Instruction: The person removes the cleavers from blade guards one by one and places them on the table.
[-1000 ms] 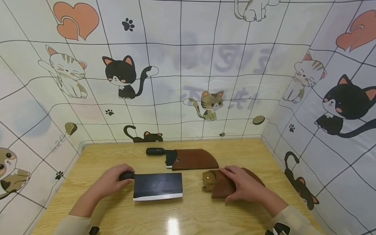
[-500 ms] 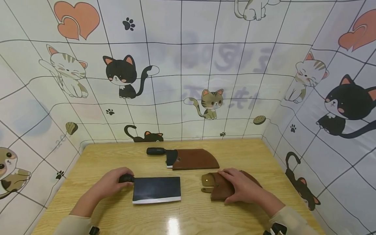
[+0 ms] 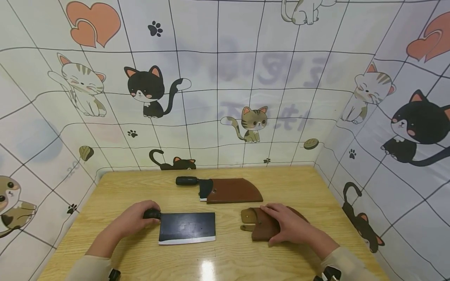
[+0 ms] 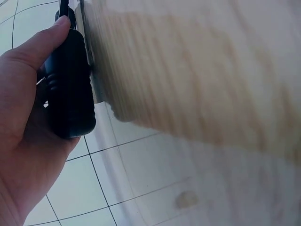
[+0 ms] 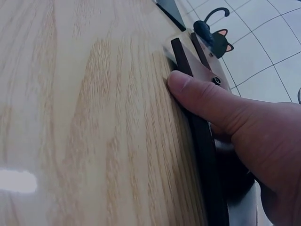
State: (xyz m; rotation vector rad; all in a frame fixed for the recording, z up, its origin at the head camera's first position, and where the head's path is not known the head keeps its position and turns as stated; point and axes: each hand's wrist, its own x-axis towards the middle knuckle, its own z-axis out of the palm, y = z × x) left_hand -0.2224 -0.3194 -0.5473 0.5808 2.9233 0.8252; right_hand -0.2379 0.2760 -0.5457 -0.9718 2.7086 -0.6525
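Note:
My left hand [image 3: 136,219] grips the black handle [image 4: 70,89] of a cleaver [image 3: 187,227] at the front left. The cleaver's dark blade points right, its pale cutting edge toward me. To the right, my right hand [image 3: 290,224] holds a brown leather knife sheath [image 3: 263,230] from above, with the thumb [image 5: 202,94] along its near edge. The sheath's strap tabs stick out to the left; its right part is partly hidden under the hand. Between the blade and the sheath there is a gap.
Farther back on the wooden table [image 3: 140,187] lies a second knife in a brown sheath [image 3: 235,190], its black handle [image 3: 187,180] to the left. Cat-patterned wall covering [image 3: 197,136] encloses the table at the back and both sides.
The cleaver and the left hand have come slightly toward me, and the blade looks flatter to the table. The right hand and its sheath have also shifted a little nearer.

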